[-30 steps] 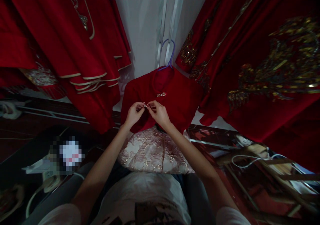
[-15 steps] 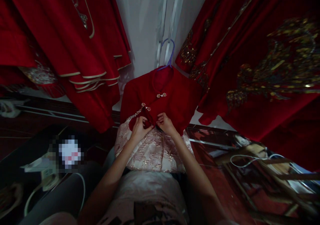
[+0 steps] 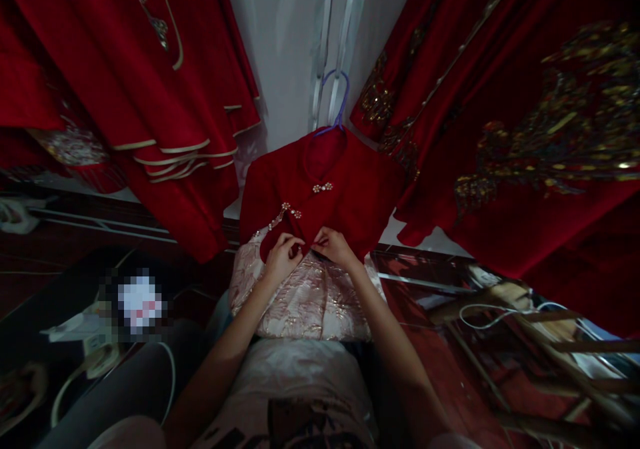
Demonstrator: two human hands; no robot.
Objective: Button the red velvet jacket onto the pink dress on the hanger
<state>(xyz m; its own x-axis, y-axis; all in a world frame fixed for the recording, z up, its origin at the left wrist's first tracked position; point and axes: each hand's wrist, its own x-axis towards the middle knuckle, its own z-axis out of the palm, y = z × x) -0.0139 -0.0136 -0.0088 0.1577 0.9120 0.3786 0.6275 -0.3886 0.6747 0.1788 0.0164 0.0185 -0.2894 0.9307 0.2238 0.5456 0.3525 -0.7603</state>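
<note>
A red jacket [image 3: 350, 169] with a stand collar hangs on a purple hanger [image 3: 344, 102] in front of me. Beaded clasps [image 3: 323, 187] sit below its collar and along the slanted opening at the left. Under its lower part lies pale, shiny brocade cloth [image 3: 305, 302]. My left hand [image 3: 284, 259] is closed, its fingertips pinching at the jacket's opening edge. Close beside it, my right hand [image 3: 336, 247] pinches the jacket's lower edge with thumb and forefinger. Anything small between the fingertips is too dim to make out.
Red embroidered garments hang at the left [image 3: 175, 102] and right [image 3: 540, 169]. A wooden stool frame [image 3: 550, 349] with a white cord [image 3: 480, 322] stands at the lower right. A blurred-out bright item [image 3: 140, 302] lies at the left by a cable.
My right hand has drawn slightly left and turned, its fingertips now nearer my left hand. The left hand's fingers have curled in more. The view has shifted slightly.
</note>
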